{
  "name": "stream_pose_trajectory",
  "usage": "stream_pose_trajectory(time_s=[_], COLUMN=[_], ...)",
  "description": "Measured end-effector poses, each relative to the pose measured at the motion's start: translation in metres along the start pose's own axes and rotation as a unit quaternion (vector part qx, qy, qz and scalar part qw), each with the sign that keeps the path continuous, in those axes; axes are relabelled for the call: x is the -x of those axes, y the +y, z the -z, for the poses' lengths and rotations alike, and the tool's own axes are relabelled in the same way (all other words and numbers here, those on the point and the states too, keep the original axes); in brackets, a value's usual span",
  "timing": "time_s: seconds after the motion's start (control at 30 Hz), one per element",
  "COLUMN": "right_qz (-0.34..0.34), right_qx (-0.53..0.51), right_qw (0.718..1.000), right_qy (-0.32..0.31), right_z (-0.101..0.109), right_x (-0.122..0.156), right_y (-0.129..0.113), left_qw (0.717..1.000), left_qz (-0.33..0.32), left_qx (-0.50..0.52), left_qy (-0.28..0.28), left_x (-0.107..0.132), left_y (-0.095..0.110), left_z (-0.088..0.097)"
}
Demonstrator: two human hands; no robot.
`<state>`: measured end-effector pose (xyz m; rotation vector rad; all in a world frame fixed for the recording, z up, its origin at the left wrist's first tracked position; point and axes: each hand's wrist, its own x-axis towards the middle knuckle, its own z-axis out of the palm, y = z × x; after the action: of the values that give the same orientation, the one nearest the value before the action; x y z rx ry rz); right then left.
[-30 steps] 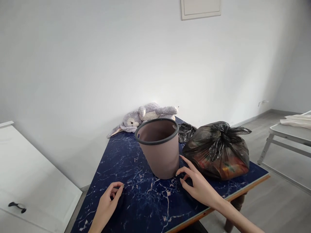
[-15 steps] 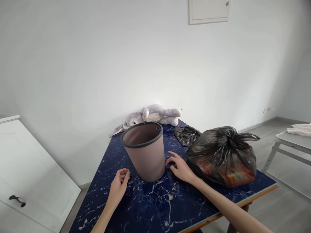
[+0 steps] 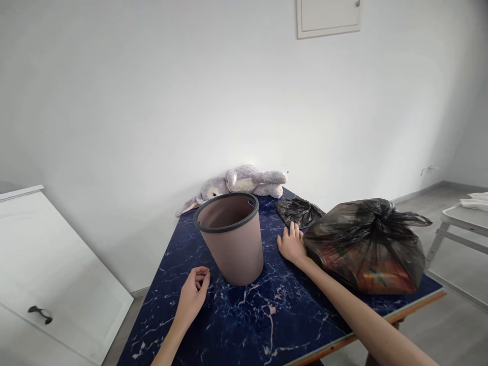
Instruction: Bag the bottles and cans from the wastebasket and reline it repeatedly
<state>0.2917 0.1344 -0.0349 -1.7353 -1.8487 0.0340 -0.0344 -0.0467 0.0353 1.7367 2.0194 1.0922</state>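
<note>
A mauve bin [image 3: 234, 254] stands upright near the middle of the blue marble-patterned surface [image 3: 236, 325], its dark grey rim [image 3: 217, 230] facing up and its mouth uncovered. Taking 12 o'clock as straight away from the person, the left hand [image 3: 195, 287] is at the bin's 8 o'clock, just beside it but apart. Its fingers are loosely curled with the thumb near the index finger, and nothing shows in the grip; whether the tips meet, I cannot tell. The right hand [image 3: 292, 246] is at 2 o'clock, palm down, fingers extended and slightly spread, clear of the bin. The two hands are well apart, with the bin between them.

The right fingertips reach the near edge of a flat, crumpled black bag [image 3: 299, 211], also toward 2 o'clock; whether they press on it is unclear. At 3 o'clock sits a bulging black bag [image 3: 362, 249], its top tied in a knot [image 3: 381, 216], with red and orange contents showing through the thin plastic. The right wrist is close beside it.

Behind the bin, at 12 o'clock, a grey plush toy [image 3: 246, 175] lies along the far edge by the white wall [image 3: 133, 101]. Farther out, a white cabinet [image 3: 57, 269] stands at 9 o'clock, a pale wall panel [image 3: 328, 18] is high at 1 o'clock, and a grey-framed stand [image 3: 465, 218] bearing white cloth [image 3: 476, 203] is at 3 o'clock.
</note>
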Motion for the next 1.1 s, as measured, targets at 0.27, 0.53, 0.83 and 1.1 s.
stream_pose_trajectory(time_s=[0.27, 0.53, 0.83, 1.1], right_qz=[0.108, 0.271, 0.346, 0.07], right_qx=[0.047, 0.046, -0.228, -0.216], right_qw=[0.993, 0.961, 0.91, 0.974], right_qy=[0.009, 0.029, -0.034, 0.004], right_z=[0.015, 0.057, 0.101, 0.129], right_x=[0.019, 0.14, 0.215, 0.173], right_y=[-0.001, -0.01, -0.045, 0.019], left_qw=[1.0, 0.998, 0.989, 0.987], left_qz=[-0.019, -0.01, -0.049, -0.073], left_qx=[-0.01, 0.002, -0.009, -0.023], left_qy=[-0.012, -0.069, -0.137, -0.145], left_x=[0.007, 0.04, 0.08, 0.093], left_y=[0.005, 0.023, 0.055, 0.072], left_z=[0.0, 0.003, -0.028, -0.038])
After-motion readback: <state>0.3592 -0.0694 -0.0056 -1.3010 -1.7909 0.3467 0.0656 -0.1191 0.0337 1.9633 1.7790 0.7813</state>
